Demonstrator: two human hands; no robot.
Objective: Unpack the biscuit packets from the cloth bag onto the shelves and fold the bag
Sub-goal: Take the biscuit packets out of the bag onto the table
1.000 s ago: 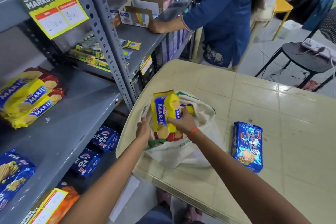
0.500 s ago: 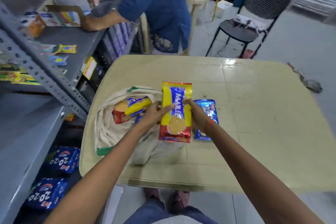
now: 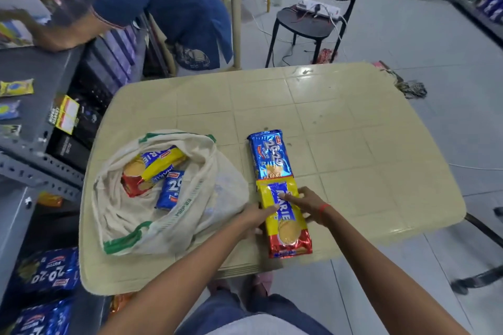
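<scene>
A cream cloth bag (image 3: 190,215) with green trim lies open on the left of the beige table (image 3: 353,144). Inside it I see a yellow Marie packet (image 3: 155,166) and a blue 20-20 packet (image 3: 170,190). To the bag's right, a yellow and red Marie packet (image 3: 287,234) lies flat on the table near the front edge. My left hand (image 3: 255,219) holds its left side and my right hand (image 3: 306,204) presses on its top. A blue 20-20 packet (image 3: 269,155) lies just beyond it, end to end.
Grey metal shelves (image 3: 35,68) stand at the left, with blue 20-20 packets (image 3: 51,272) on a low shelf and small sachets higher up. A person in blue (image 3: 174,5) works at the shelf beyond the table. A black chair (image 3: 318,8) holds a power strip.
Both hands lifted the Marie packet out of the bag, carried it right and laid it flat on the table, just in front of the blue packet. My view turned from the shelves to the table.
</scene>
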